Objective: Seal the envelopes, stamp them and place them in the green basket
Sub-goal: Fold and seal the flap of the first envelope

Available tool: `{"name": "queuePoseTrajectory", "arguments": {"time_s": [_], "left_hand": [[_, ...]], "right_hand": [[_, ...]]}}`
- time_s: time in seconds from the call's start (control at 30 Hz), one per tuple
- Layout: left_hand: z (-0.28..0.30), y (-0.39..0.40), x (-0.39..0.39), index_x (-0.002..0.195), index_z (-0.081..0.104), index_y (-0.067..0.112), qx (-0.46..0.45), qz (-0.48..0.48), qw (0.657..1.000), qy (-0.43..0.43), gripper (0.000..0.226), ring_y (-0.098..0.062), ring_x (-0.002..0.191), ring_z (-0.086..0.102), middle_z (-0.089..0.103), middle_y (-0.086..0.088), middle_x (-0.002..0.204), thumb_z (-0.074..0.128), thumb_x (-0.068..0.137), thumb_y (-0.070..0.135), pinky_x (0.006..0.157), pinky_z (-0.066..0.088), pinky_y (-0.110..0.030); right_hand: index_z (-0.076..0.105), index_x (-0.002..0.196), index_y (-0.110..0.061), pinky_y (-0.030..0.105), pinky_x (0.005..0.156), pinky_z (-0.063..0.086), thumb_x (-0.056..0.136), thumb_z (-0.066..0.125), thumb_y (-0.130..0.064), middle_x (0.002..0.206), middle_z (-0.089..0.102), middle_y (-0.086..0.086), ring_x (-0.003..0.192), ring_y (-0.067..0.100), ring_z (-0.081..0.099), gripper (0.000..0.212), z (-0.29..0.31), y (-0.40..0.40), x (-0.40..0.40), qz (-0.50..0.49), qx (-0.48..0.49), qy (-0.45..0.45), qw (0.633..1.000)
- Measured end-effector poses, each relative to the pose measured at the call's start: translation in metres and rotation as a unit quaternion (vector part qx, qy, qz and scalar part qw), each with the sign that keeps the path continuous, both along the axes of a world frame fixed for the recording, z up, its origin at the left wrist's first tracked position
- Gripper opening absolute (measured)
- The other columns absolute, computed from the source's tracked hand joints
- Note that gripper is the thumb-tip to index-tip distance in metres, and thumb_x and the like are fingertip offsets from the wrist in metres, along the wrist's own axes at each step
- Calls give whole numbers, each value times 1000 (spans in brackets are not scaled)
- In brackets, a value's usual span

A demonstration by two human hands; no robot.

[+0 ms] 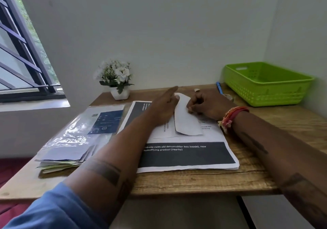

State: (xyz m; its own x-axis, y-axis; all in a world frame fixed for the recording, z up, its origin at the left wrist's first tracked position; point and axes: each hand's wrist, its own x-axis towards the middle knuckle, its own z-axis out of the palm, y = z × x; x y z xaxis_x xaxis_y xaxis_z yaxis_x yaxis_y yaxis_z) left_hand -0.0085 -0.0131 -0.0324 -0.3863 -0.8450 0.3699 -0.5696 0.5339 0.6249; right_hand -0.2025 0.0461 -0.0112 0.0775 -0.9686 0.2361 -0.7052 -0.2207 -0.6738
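While the flat left hand [163, 103] is steadying the envelope [185, 119], the right hand [206, 105] is pinching its edge, and should be creasing the flap evenly.

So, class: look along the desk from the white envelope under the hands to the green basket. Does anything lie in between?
Only the right hand itself, pinching the envelope. A blue pen lies beside the green basket's near-left corner; nothing visible blocks a lift over the rim.

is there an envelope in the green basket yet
No, the visible inside of the green basket shows no envelope; the white envelope lies on the printed sheets between both hands.
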Motion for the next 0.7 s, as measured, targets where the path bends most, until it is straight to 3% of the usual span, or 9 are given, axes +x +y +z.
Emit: {"name": "queuePoseTrajectory", "arguments": {"time_s": [0.03,0.1,0.2,0.33,0.4,0.5,0.7], "left_hand": [[-2,-1,0,155,34,22,-5,-9,999,-32,55,-14,111,57,65,3,112,51,103,30,88,34,-18],[-4,-1,-1,154,35,23,-20,-22,995,-95,58,-21,124,54,62,-3,131,55,100,31,99,35,-23],[-8,-5,-1,140,56,29,-39,-42,986,-156,41,-25,142,38,43,-9,151,56,100,36,108,24,-22],[-6,-1,1,131,63,40,-31,-44,983,-175,33,-20,154,11,4,-14,167,57,99,39,108,13,-18],[-5,0,1,132,62,42,-35,-47,982,-178,33,-19,154,15,19,-12,166,54,101,39,109,15,-20],[-5,1,-1,133,63,38,-52,-58,981,-180,33,-17,140,42,53,2,147,50,102,35,108,28,-23],[-5,4,-4,134,62,35,-34,-46,982,-179,34,-15,135,48,56,6,145,49,103,31,104,30,-21]], "right_hand": [[77,84,-19,21,66,48,83,76,-15,81,75,-6,71,6,65,5,0,-1,0,-5,-2,-4,1000],[77,82,-18,21,66,49,82,77,-13,79,75,-5,69,7,65,5,0,-2,0,-15,-6,-13,1000],[75,80,-18,23,71,52,82,78,-17,79,74,-5,69,7,66,3,-1,-2,-1,-47,-18,6,999],[72,81,-16,21,64,46,79,81,-27,77,71,-7,70,6,62,14,-1,-3,-3,-71,-14,62,995],[71,79,-17,20,62,43,78,83,-29,77,70,-8,72,6,62,17,-2,-5,-2,-71,-3,73,995],[73,81,-16,21,62,42,77,83,-31,81,71,-7,77,10,64,19,-1,-9,-3,-70,13,97,993],[76,86,-16,24,66,47,79,81,-37,91,73,-1,87,17,67,23,7,-5,-5,-41,48,163,985]]}}
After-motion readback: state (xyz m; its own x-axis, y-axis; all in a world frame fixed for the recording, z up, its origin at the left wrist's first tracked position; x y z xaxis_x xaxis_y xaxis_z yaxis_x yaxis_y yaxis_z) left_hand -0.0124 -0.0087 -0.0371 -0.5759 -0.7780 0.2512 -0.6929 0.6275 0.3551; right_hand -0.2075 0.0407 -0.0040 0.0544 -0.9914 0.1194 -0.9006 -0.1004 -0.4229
